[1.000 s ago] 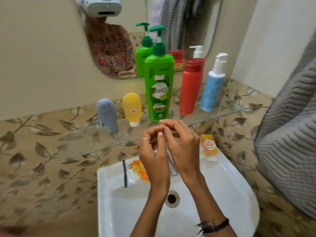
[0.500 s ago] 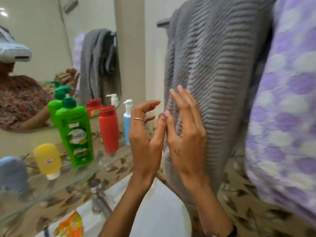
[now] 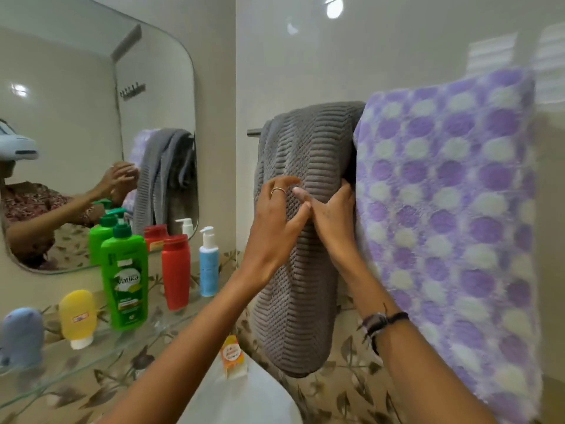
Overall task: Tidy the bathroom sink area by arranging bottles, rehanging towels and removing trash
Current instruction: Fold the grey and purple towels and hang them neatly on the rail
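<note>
Both grips spread on the grey towel (image 3: 302,240) — left hand (image 3: 276,215), right hand (image 3: 331,215).

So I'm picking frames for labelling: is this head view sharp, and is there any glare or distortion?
Head view: mostly sharp at centre, where both hands, left hand and right hand, touch the grey towel; the purple-and-white towel and blue-grey tube look soft near the edges. Lamp glare shows on the glossy wall, and the wide angle bends the mirror edge.
</note>
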{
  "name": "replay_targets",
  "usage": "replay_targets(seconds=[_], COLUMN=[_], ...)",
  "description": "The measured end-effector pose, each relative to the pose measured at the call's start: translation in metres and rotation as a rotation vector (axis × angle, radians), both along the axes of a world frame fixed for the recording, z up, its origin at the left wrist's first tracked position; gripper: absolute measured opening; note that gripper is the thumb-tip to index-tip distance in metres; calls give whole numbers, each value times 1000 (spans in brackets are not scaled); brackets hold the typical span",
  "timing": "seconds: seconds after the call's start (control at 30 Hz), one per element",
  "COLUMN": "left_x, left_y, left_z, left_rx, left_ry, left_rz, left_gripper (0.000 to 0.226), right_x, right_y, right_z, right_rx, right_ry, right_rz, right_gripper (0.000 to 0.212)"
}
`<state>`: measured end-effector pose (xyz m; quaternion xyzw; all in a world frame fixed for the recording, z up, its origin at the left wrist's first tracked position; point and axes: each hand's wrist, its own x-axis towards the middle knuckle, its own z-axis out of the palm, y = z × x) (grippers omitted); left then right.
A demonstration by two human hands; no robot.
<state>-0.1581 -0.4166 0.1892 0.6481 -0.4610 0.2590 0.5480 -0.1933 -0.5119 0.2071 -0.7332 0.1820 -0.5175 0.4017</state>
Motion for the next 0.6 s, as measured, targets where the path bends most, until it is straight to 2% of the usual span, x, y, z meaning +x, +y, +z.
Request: replay_targets(seconds=[0.07,0.13,0.2,0.27,0.37,0.43,0.5,0.6], left_x=[0,1,2,3,4,7,8,11], left_y=[1,0,-6,-18,-40,-56,-69,-80], left_z=[16,36,58,79,105,112,110,98], left_rx=[26,49,95,151,225,268,282,214], left_ry=[-27,-62,-105,-116,-59,17,53,-51], left_rz=[31,62,104,151,172,142,155,259], left_gripper=[36,39,48,63,88,95,91,79], right_x=[0,-1,-3,-7,-12,-14,-18,-20], right_y=[-4,-4,-3,-3,-5,-9,-12,-21], right_z=[10,15,13,8,-3,-9,-11,-10], right_rx=[15,-46,-141,-188,-201,-245,-297,-356], right_ry=[25,71,36,-24,-56,-48,-38,109], right_rz=[12,19,55,73,50,-5,-15,-50], right_gripper=[83,57,33,19,17,21,24,31])
